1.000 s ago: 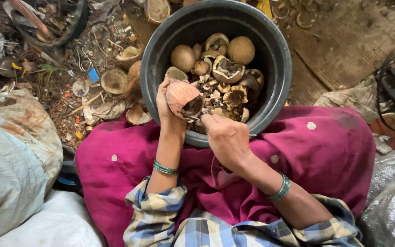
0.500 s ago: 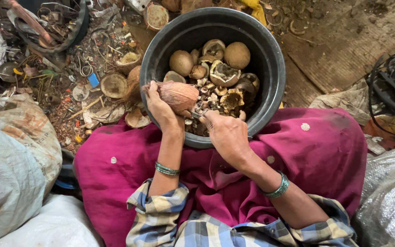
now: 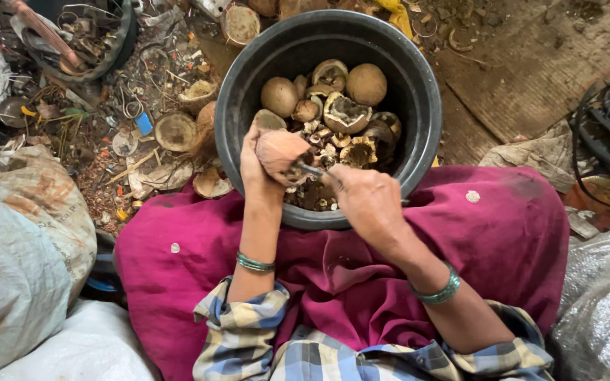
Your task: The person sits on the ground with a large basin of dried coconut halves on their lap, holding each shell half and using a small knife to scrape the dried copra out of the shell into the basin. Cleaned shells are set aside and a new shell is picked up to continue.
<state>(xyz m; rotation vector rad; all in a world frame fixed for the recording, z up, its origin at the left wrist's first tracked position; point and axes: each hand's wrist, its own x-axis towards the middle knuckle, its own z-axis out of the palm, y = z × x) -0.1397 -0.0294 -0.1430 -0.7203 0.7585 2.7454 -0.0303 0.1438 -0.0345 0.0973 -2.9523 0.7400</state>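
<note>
One brown shell piece (image 3: 280,150) sits clamped in the left hand (image 3: 259,166), above the near left rim of the black tub (image 3: 425,92). The right hand (image 3: 365,201) is closed around a thin metal tool (image 3: 310,169) whose tip meets the shell. The tub rests on a magenta cloth (image 3: 503,233) and contains whole round fruits (image 3: 366,83), opened halves (image 3: 346,113) and scrap. Empty shell halves (image 3: 176,131) lie beside the tub's left wall. A grey sack (image 3: 15,275) borders the cloth's left edge.
</note>
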